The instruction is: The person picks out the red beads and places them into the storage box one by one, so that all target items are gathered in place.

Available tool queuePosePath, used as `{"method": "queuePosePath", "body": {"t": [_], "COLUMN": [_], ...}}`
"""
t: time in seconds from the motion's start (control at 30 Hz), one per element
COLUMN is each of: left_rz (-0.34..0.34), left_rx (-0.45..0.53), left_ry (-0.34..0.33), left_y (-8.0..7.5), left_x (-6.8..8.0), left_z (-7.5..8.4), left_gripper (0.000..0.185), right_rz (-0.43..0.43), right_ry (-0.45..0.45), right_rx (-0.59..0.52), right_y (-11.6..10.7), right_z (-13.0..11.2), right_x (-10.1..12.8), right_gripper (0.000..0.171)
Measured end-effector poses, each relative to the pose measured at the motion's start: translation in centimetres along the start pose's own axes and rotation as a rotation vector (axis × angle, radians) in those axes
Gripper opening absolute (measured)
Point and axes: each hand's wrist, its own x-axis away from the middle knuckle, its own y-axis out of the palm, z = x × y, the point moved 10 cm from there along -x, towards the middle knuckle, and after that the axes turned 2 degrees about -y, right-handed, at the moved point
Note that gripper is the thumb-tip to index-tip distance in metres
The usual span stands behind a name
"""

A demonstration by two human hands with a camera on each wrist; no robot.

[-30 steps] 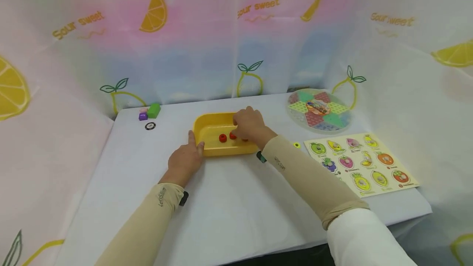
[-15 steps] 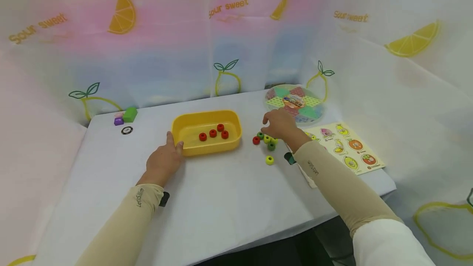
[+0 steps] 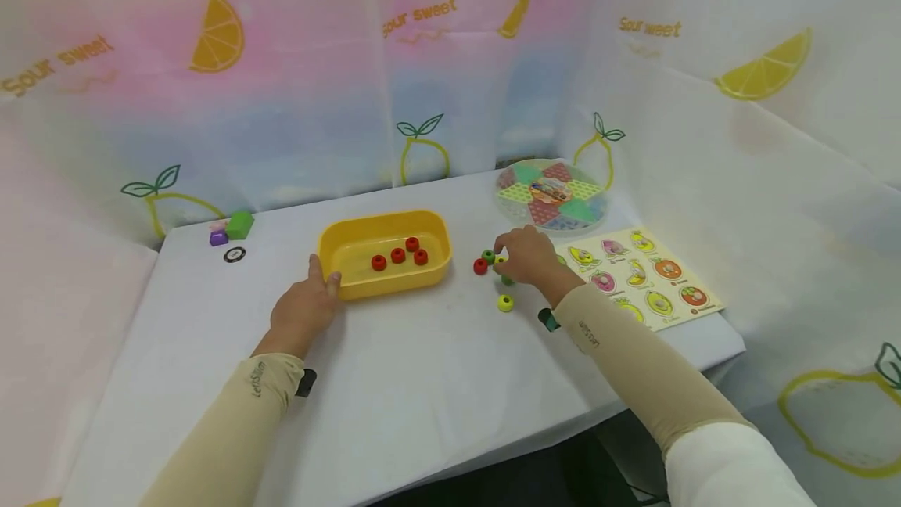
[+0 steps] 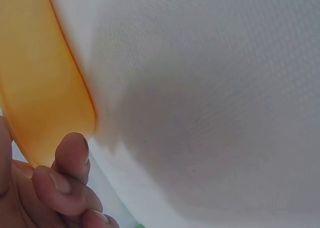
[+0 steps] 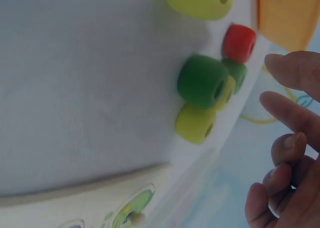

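Red bead (image 3: 480, 266) lies on the surface right of the yellow tray (image 3: 331, 245); small, hard, likely rolls; pinch its sides. Right hand (image 3: 526, 255) hovers, fingers loose, empty; left hand (image 3: 304, 305) rests against tray.

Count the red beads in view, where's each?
4. Three red beads lie inside the yellow tray, whose corner the left hand touches. One red bead sits on the table by the right hand; that hand may hide more.
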Motion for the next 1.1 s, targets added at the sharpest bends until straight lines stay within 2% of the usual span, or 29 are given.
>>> {"method": "queuePosePath", "body": {"t": [0.23, 0.43, 0.57, 0.7, 0.9, 1.1], "left_rz": [-0.003, -0.008, 0.003, 0.025, 0.037, 0.036], "left_rx": [-0.012, -0.007, -0.008, -0.017, -0.006, 0.020], "left_ry": [-0.013, -0.031, -0.033, -0.020, -0.020, -0.012], "left_y": [0.0, 0.1, 0.0, -0.2, -0.5, -0.3], "left_x": [0.2, 0.3, 0.2, 0.1, 0.2, 0.1], "left_z": [0.5, 0.4, 0.1, -0.2, -0.6, 0.0], "left_gripper": [0.076, 0.076, 0.076, 0.077, 0.076, 0.076], "right_rz": [-0.029, -0.047, -0.048, 0.012, 0.076, 0.009], "right_ry": [-0.043, -0.025, -0.019, -0.033, -0.077, -0.109], "right_rx": [0.031, 0.019, 0.002, -0.012, 0.005, 0.009], "right_y": [2.1, 2.7, 2.0, -0.4, -4.1, -3.7], "right_z": [-1.5, -2.0, -2.3, -3.1, -7.3, -12.3], "right_x": [-1.6, -2.4, -2.5, -2.8, -4.0, -4.9], "right_gripper": [0.038, 0.032, 0.030, 0.028, 0.028, 0.028]}}
